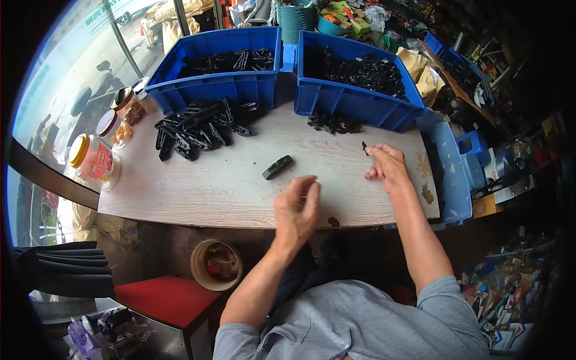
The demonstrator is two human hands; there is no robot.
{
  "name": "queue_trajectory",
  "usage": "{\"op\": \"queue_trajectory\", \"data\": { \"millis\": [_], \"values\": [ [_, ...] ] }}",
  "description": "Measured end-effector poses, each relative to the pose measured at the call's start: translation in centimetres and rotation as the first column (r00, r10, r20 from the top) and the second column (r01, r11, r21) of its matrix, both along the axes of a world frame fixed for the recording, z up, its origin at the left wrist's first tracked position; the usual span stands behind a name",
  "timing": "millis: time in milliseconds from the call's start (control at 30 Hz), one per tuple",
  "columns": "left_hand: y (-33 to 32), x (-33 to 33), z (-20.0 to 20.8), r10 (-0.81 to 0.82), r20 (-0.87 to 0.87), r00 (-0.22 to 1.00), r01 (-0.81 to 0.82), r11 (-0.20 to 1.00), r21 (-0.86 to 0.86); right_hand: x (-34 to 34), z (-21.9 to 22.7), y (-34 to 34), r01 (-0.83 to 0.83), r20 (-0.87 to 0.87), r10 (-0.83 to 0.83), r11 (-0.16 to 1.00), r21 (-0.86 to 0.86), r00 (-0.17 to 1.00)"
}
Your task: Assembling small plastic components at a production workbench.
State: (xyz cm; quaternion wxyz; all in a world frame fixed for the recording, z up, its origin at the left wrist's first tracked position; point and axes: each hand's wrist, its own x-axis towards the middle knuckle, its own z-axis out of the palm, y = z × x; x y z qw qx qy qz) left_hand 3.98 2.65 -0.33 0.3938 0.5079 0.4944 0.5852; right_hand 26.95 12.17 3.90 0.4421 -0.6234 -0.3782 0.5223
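We find the right hand (387,168) pinching a small black clip (364,147) on the desk (240,192) near its bin (354,96), while the left hand (297,210) hovers loosely open, empty, beside the lone black part (277,167), within reach.

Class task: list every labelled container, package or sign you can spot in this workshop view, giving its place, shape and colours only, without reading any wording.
Yellow-lidded clear plastic jar with a red label: table's left edge, lying tilted.
White-lidded clear jar with orange contents: just behind it.
Green and yellow cardboard boxes: behind the blue bins.
Window lettering, pale green: top left.
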Motion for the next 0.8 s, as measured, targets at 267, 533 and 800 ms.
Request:
{"op": "queue_trajectory", "data": {
  "millis": [267,533,800],
  "values": [
    [3.3,4.6,1.2,-0.129,0.4,0.907,0.214,0.961,-0.176,-3.5,-0.9,-3.6,-0.109,-0.119,0.118,0.991,0.081,0.986],
    [4.0,4.4,1.0,-0.178,0.484,0.857,0.292,0.941,-0.171,-4.5,-1.9,-4.6,-0.205,-0.084,0.227,0.955,0.214,0.97],
    [3.4,3.4,0.7,-0.212,0.553,0.806,0.351,0.923,-0.157,-4.9,-0.6,-4.7,-0.273,-0.106,0.299,0.94,0.205,0.948]
  ]
}}
